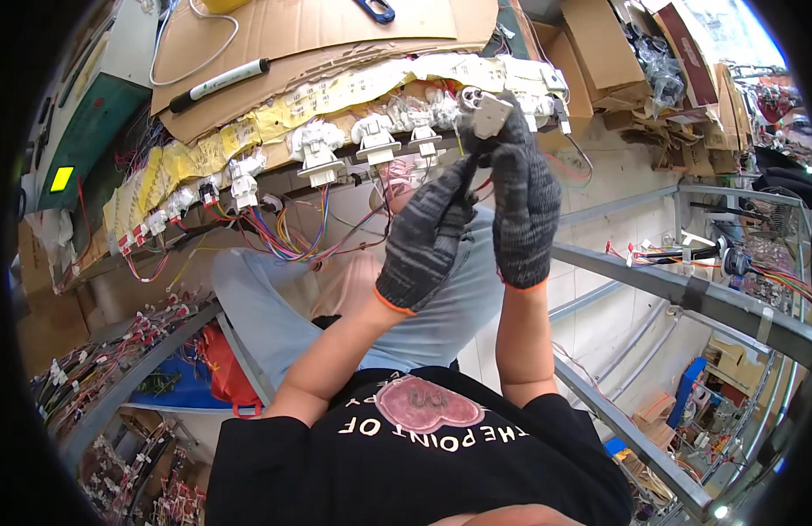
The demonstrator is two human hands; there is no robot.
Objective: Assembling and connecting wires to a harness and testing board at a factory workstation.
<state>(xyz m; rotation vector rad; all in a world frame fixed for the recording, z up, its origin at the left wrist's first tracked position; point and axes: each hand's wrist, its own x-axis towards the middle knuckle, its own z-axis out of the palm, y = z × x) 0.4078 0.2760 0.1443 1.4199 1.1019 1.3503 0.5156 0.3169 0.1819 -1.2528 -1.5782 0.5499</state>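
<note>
Right hand (526, 210) pinches a pale plug (489, 116), left hand (428, 241) close beside it

With the clock face centred on the view, the pale plug is up at one o'clock, a blocky piece with a round end turned toward eleven. The right hand, at two o'clock, holds it at the fingertips; the fingers are drawn together and point up toward twelve. The left hand lies near the centre of the dial, its fingers bent and narrow, reaching toward one o'clock with the tips just below the plug. Whether they pinch anything cannot be told, since the fingers cover the spot. A short bit of red wire (485, 185) shows between the two hands. Both wear dark grey striped gloves (414, 259) with orange cuffs.

Past the hands, a row of white plugs (318, 153) runs from nine o'clock round to one, along a strip of yellow tape (314, 103). Coloured wires (287, 245) hang from it at ten. A sheet of cardboard (336, 37) spreads behind the tape, with a marker (220, 84) lying on it between ten and eleven. A metal rail (638, 272) crosses at three o'clock, and a red bag (230, 368) sits at eight.
</note>
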